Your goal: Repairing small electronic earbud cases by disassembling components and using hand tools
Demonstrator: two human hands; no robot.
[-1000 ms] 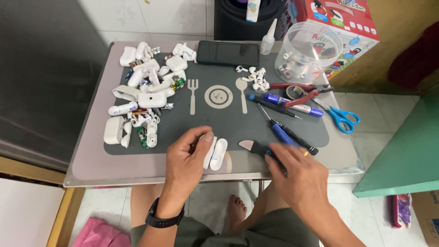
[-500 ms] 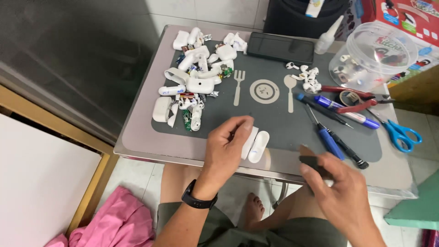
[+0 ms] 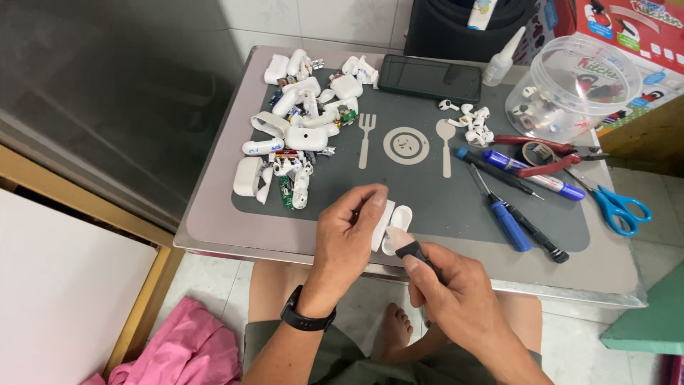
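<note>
At the near edge of the bench [image 3: 214,235], on the dark grey mat [image 3: 442,207], a small white earbud case [image 3: 390,227] was found standing open, its two halves side by side. The left hand [image 3: 345,242] was seen closed on it, thumb and fingers [image 3: 370,202] clamped about the left half from above. The right hand [image 3: 456,292] was seen gripping a black-handled prying tool [image 3: 407,244], fingers wrapped tight on the handle, the pale flat tip laid against the lower end of the case.

The case was judged light, rigid and smooth-shelled, hence liable to slip under sideways pressure; thin plastic at the hinge and seam was judged breakable if levered hard. Hold was best taken across the broad faces of one half, clear of the seam, as was observed. Whether the tip had entered the seam could not be told.

The long axis of each half was noted running from the near bench edge away and slightly to the right, rounded ends pointing far. The tool's axis ran from the right hand up and to the left, tip toward the case.

Well apart to the far left, a heap of white case parts [image 3: 299,132] was recorded; to the right, screwdrivers [image 3: 509,214] and blue scissors [image 3: 620,207].
</note>
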